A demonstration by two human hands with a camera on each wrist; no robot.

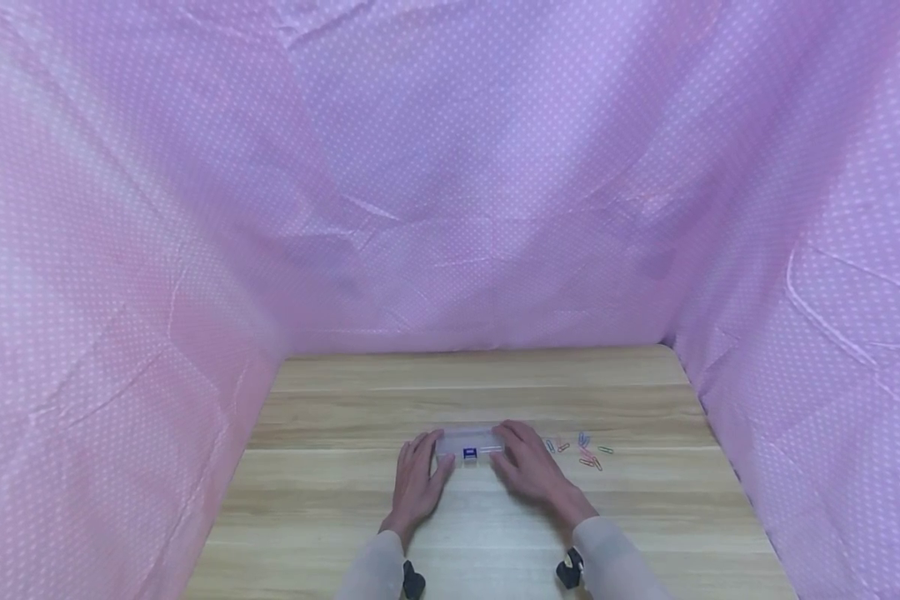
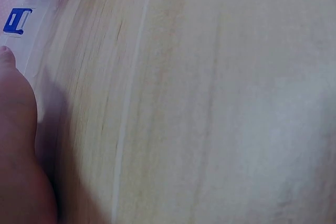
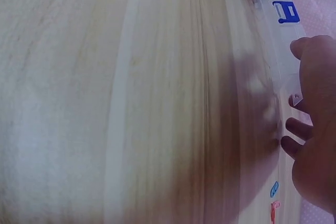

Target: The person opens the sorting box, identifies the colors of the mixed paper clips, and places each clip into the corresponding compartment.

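Note:
A clear plastic box (image 1: 467, 438) with a blue latch (image 1: 470, 453) on its front side lies on the wooden table, its lid down. My left hand (image 1: 417, 482) holds the left end, thumb at the front and fingers at the far side. At the other end my right hand (image 1: 532, 468) grips the box in the same way. In the right wrist view the right thumb touches the box's front near the blue latch (image 3: 287, 12), while some lower fingers stay off it. The left wrist view catches only part of the box (image 2: 32, 35) and the left thumb.
Several coloured paper clips (image 1: 585, 457) lie scattered on the table just right of my right hand. Pink dotted cloth (image 1: 487, 275) hangs around the back and both sides of the wooden table (image 1: 330, 417).

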